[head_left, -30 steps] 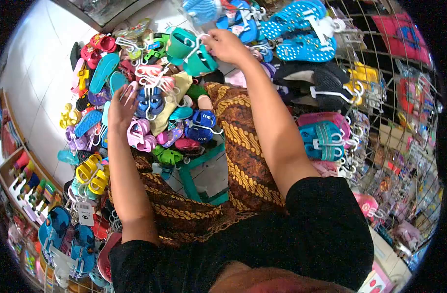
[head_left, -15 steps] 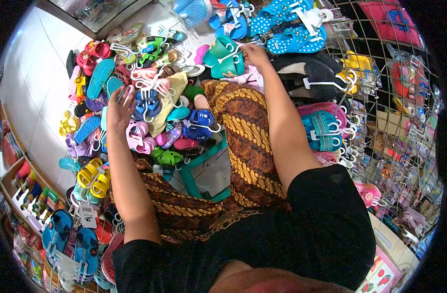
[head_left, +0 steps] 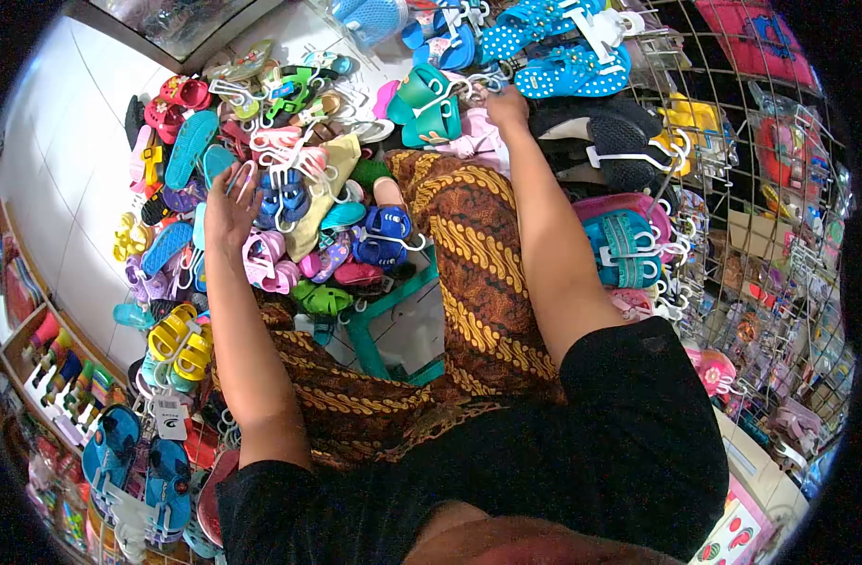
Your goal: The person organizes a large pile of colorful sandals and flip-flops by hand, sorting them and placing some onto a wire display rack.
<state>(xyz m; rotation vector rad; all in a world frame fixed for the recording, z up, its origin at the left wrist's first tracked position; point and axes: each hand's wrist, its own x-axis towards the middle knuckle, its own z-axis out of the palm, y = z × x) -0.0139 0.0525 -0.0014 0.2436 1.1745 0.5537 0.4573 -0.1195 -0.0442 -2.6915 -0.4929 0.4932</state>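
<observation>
Over the left part of a heap of children's footwear is my left hand (head_left: 231, 209), its fingers stretched out and apart. A teal slipper (head_left: 219, 165) and a pale pink curved strip (head_left: 249, 179) lie right at its fingertips. My right hand (head_left: 508, 108) reaches to the far side of the heap, fingers curled down among white plastic hanger hooks (head_left: 480, 83); what they hold is hidden. Just left of it are green sandals (head_left: 431, 122) on a white hanger. Light pink footwear (head_left: 478, 141) lies below that hand, and blue polka-dot sandals (head_left: 572, 73) lie to its right.
Blue clogs (head_left: 386, 226) and light green clogs (head_left: 320, 299) lie in the near part of the heap. A green frame (head_left: 365, 344) stands between my patterned trouser legs. Black shoes (head_left: 619, 151) are at the right, beside a wire grid (head_left: 761, 207) hung with goods.
My right hand has shifted slightly right, away from the green sandals, which now sit a little farther left. The left hand has stayed almost still.
</observation>
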